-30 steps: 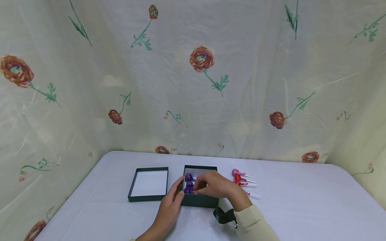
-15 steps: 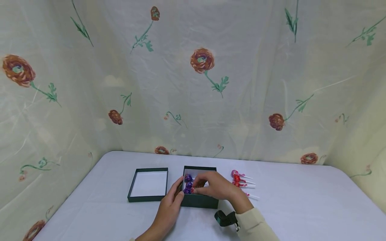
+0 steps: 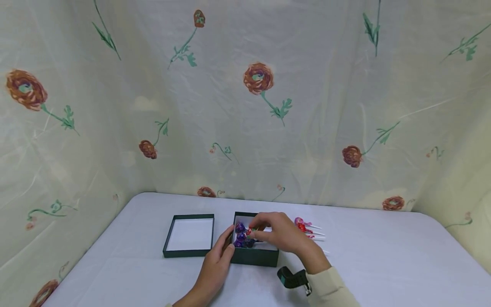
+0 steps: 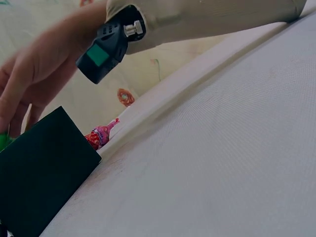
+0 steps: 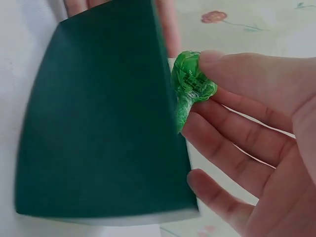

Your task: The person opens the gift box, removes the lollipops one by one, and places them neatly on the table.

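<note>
Right-wrist view, and the right hand (image 5: pixel 261 140) pinches the green-wrapped lollipop (image 5: pixel 192 81), likely light, hard, slick, best taken by its head, while the left hand (image 3: pixel 217 258) grips the box (image 5: pixel 98 113).

We see a curtained-off booth: cream, translucent, flower-printed curtain (image 3: pixel 307 94) beyond the right hand (image 3: pixel 283 232), white cloth-covered table (image 3: pixel 383 256) beneath.

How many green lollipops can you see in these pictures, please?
1: the green lollipop, pinched in the right hand at the open box; both wrist views show it. More may be hidden inside.
</note>
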A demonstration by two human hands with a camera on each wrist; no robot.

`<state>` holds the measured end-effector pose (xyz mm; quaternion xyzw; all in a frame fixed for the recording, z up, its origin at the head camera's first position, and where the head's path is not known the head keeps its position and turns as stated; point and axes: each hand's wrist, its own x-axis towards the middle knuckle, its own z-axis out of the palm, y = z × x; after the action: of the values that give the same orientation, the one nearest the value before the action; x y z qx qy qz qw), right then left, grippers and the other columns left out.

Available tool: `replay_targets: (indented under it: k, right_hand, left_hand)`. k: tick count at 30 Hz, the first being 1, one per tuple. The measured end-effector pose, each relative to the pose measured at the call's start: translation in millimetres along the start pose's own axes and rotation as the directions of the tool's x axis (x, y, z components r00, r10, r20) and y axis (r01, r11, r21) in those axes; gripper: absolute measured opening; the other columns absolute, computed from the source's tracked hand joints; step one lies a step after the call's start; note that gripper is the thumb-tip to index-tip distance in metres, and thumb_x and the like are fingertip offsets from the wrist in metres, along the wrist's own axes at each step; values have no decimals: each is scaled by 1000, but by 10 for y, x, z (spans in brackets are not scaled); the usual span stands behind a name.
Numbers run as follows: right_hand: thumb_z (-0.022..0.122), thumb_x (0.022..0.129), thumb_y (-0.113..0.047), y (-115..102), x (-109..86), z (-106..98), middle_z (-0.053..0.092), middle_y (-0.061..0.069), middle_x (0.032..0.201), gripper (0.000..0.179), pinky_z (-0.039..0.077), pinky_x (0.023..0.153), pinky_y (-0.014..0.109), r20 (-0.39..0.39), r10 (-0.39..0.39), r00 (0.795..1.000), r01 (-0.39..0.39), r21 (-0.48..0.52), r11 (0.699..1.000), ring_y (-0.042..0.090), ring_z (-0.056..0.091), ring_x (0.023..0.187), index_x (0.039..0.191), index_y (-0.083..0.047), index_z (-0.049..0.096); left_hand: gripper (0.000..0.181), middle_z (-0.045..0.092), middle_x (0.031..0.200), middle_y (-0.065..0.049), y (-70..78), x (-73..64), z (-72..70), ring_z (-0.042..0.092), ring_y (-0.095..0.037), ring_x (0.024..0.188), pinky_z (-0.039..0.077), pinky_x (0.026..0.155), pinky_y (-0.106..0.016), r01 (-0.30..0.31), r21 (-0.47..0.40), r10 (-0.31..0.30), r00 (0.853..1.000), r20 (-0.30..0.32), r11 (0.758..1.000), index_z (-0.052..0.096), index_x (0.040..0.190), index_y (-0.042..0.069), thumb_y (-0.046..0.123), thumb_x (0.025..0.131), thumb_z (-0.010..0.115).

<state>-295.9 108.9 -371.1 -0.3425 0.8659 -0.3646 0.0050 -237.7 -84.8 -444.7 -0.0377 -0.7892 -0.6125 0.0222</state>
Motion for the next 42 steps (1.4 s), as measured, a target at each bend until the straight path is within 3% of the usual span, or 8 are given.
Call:
replay_targets:
  k: [8,20,28,42]
  right_hand:
    - [69,89,-25,-99,-101,-158,69,-10,94,13,54,78,28,-33,39,999,-38,10,999,7,64,85,101,-18,71]
    - [68,90,-30,-224,-195,-351,68,-12,95,16,54,84,39,-110,25,994,-25,4,1000,7,64,89,103,-21,70]
    - [70,89,-24,-154,-283,-485,68,-10,92,13,55,82,38,-137,45,990,-52,-45,998,8,65,86,101,-18,70]
    - [72,86,-20,32,-482,-603,68,-8,87,11,55,75,29,-128,170,977,-186,-121,975,8,63,78,95,-15,70]
  left_hand:
    - [46,33,155,-5,-4,-4,19,31,-30,141,33,108,-50,4,23,-4,1000,-18,1000,37,148,28,21,102,42]
    - [46,33,155,-4,-7,3,39,31,-28,141,32,109,-49,-4,26,5,999,-35,1000,38,148,26,20,102,41]
    - [46,34,154,-5,-12,4,33,31,-28,141,32,109,-49,-18,29,19,999,-38,999,39,148,26,19,102,41]
    - [46,34,154,-6,-7,0,26,31,-28,141,32,109,-48,-23,18,24,999,-28,1000,39,148,26,18,102,41]
